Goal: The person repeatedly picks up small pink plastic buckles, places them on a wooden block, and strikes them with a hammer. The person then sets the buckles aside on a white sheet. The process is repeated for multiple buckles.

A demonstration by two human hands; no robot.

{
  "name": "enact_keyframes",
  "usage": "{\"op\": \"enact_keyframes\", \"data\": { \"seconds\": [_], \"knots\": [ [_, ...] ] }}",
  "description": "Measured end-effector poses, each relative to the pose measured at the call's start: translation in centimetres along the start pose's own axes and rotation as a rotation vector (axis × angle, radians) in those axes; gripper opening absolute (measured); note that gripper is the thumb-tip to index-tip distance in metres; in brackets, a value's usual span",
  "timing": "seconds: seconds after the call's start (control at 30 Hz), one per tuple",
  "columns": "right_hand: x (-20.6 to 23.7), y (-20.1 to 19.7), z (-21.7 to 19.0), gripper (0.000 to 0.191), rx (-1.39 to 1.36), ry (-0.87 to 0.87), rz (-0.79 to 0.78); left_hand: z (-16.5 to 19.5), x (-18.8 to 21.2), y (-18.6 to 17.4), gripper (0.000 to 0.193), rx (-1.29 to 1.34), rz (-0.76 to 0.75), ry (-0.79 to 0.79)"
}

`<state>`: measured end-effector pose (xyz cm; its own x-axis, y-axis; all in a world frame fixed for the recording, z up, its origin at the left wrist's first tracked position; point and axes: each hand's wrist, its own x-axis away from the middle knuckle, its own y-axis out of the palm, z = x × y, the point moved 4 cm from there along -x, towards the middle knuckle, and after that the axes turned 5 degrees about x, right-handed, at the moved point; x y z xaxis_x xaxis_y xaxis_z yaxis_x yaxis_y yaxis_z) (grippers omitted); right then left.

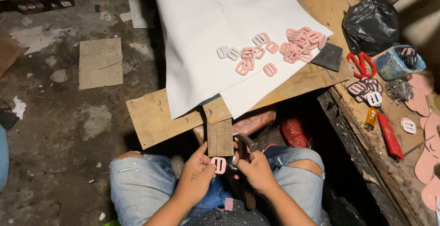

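Pink buckle [219,164] sits just below the small wooden block [220,137], pinched in my left hand [197,176], while my right hand [255,171] grips a dark-handled tool [246,141] beside the block.

We see a stained concrete floor [68,125] littered with cardboard scraps [101,63], and a rough wooden workbench [389,171] along the right, dimly lit.
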<state>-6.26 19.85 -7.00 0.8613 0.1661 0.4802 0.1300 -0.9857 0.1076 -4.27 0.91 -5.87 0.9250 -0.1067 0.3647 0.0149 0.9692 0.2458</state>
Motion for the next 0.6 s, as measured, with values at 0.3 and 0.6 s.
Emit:
{"op": "enact_keyframes", "data": {
  "seconds": [0.3,0.6],
  "knots": [
    [2.6,-4.3,4.9,0.065,0.054,0.03,0.275,7.6,0.6,1.7,0.021,-0.676,0.197,0.555],
    [7.1,-3.5,4.7,0.044,0.382,-0.337,0.261,8.6,-0.5,2.6,0.021,-0.845,0.263,0.672]
  ]
}}
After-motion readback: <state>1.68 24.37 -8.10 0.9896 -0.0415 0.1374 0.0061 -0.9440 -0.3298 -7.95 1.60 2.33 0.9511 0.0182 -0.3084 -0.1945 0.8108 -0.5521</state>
